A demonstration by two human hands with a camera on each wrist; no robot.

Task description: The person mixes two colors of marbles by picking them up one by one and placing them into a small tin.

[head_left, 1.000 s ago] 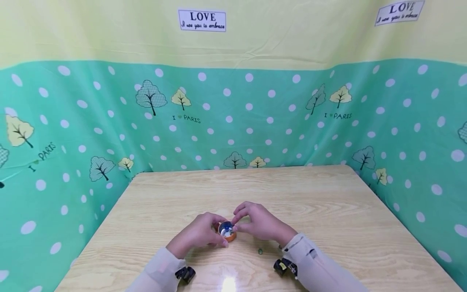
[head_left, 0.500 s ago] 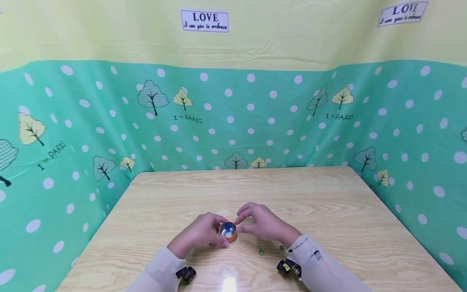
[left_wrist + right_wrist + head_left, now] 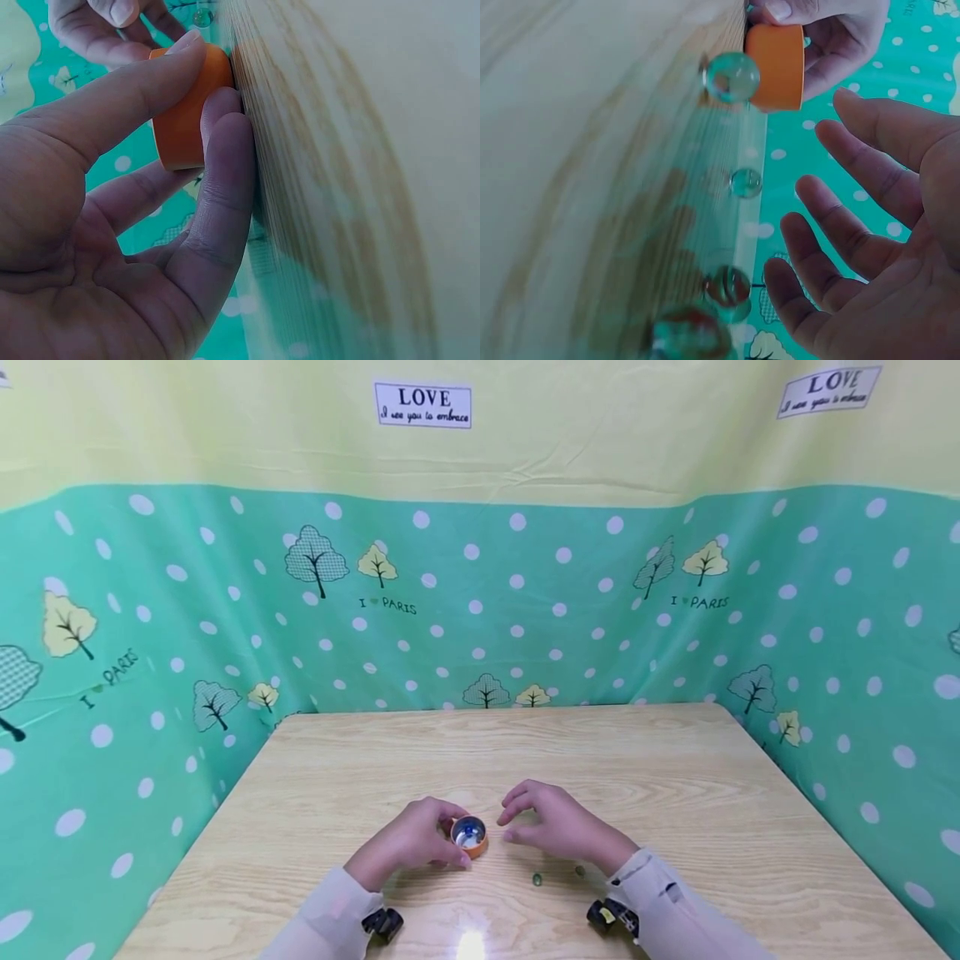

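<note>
A small orange cup (image 3: 470, 837) with a shiny metallic inside stands on the table, with something blue at its bottom. My left hand (image 3: 416, 839) grips it from the left, thumb in front and fingers behind and low along its side, as the left wrist view shows on the orange wall (image 3: 180, 120). To the right of the cup, my right hand (image 3: 558, 822) hovers with spread fingers and holds nothing. Clear glass marbles lie below and beside the right hand: one marble (image 3: 537, 879) and another marble (image 3: 580, 871) in the head view.
In the right wrist view, a clear marble (image 3: 733, 77) shows close to the camera in front of the cup, with a smaller marble (image 3: 745, 183) and darker-streaked marbles (image 3: 727, 286) along the wooden table (image 3: 360, 760). A patterned green curtain (image 3: 480, 602) surrounds the table's back and sides.
My right hand has drawn back to the right from the cup's rim, its fingertips now apart from it. The second marble has come into sight from behind the right wrist. My left hand keeps its grip.
</note>
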